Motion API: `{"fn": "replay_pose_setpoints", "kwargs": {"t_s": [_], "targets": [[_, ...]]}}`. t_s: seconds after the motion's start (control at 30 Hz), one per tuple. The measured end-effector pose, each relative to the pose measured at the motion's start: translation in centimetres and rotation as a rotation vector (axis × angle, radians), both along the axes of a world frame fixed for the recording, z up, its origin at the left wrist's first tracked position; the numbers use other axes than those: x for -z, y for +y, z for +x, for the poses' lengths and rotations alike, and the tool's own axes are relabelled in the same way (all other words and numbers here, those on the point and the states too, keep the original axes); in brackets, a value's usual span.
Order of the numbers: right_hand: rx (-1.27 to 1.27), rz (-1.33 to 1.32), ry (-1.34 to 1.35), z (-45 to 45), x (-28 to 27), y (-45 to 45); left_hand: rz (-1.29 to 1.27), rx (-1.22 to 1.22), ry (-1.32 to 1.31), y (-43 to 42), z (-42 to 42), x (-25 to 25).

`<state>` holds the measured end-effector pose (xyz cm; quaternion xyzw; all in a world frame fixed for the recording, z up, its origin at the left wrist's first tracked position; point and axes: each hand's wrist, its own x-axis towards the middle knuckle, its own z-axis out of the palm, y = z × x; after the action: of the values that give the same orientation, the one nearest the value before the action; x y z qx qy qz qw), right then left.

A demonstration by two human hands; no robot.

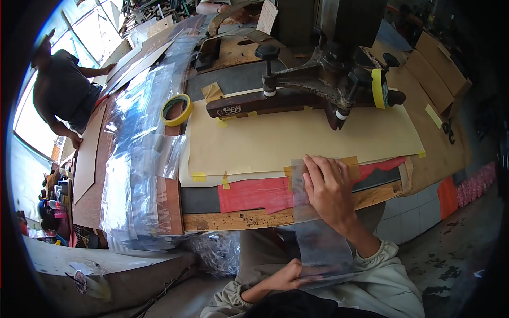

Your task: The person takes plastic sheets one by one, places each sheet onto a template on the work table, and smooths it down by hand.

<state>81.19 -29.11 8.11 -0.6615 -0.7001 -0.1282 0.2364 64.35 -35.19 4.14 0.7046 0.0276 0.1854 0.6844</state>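
Fingers [314,170] of the right hand [331,197] lie outstretched, pressing on a clear plastic sheet [322,241] draped over the surface's [249,219] near edge. The left hand [286,275] meets its lower end, grip unclear. Red material [254,195] lies left, cream paper [297,139] beyond, yellow tape [186,113] far left.
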Motion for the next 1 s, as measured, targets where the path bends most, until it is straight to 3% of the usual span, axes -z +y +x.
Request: {"fn": "replay_pose_setpoints", "kwargs": {"t_s": [0.17, 0.37, 0.77, 0.87, 1.0], "targets": [[-0.081, 0.003, -0.003, 0.7, 1.0, -0.4, -0.066, 0.016, 0.013, 0.1, 0.0, 0.5], [0.08, 0.006, 0.031, -0.2, -0.4, -0.1, -0.058, 0.031, 0.019, 0.0, 0.1, 0.6], [0.018, 0.015, 0.132, 0.1, 0.1, 0.2, -0.057, 0.029, 0.025, -0.2, 0.0, 0.8], [-0.065, -0.086, 0.12, 0.3, 0.5, -0.2, -0.051, 0.019, 0.037, -0.2, 0.0, 0.5], [-0.046, 0.03, 0.079, 0.2, -0.3, 0.3, -0.187, 0.1, 0.1, -0.3, -0.2, 1.0]]}}
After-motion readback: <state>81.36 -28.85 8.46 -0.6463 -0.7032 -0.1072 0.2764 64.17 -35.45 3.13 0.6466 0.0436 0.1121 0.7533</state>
